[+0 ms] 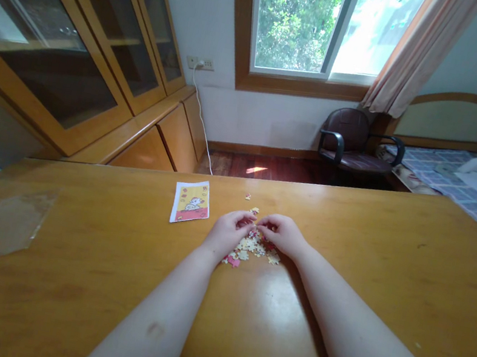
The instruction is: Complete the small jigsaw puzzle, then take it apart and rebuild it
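Note:
A loose heap of small jigsaw puzzle pieces [252, 244], mostly pale with some pink, lies on the table. Over its far part, my left hand [233, 228] curls in from the left, thumb and fingers pinched on what looks like a puzzle piece. My right hand [283, 233] comes from the other side, its fingers bent and pinched the same way. The fingertips of both hands nearly meet, and what is between them is tiny and partly hidden. Left of the hands lies a picture card [192, 202] with a white cartoon animal on yellow and pink.
A stray puzzle piece [247, 196] lies near the far edge of the wooden table [114, 255]. A clear plastic bag [4, 223] rests flat at the left. Beyond the table are a glass-door cabinet [142, 94], an office chair [351, 138] and a bed [444, 165].

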`<state>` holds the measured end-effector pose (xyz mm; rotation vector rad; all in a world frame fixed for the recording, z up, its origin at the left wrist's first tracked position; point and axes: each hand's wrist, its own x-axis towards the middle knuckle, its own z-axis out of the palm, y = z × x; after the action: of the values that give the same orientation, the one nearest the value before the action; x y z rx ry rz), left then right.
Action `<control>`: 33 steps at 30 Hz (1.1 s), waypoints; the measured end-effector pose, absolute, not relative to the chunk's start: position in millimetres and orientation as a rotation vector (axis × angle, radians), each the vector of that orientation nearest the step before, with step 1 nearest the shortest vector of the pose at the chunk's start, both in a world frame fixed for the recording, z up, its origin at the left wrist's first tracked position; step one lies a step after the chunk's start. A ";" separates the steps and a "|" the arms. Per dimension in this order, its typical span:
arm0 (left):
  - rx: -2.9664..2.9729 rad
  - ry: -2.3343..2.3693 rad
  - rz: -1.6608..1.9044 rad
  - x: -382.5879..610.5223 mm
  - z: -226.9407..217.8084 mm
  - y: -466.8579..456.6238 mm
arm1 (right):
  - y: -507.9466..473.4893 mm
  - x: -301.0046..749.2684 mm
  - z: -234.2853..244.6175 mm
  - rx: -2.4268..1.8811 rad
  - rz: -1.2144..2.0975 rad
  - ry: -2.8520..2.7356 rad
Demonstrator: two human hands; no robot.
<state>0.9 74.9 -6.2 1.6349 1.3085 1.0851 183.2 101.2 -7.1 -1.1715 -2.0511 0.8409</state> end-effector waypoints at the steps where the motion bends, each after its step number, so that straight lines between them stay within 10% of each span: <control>1: 1.608 1.298 1.072 0.1 -5.6 74.7 | 101.6 183.4 -7.6 -1.189 0.839 -2.053; 21: 1.313 1.178 1.093 -3.5 0.2 72.8 | 103.3 182.3 -9.4 -1.074 1.191 -1.976; 33: 2.105 1.784 0.031 -30.5 34.1 42.9 | 106.0 185.0 -8.8 -1.248 0.696 -2.139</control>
<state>-30.5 42.9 34.1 2.1045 1.7843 0.0309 185.0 106.0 -8.8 -1.2478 -2.1390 0.6964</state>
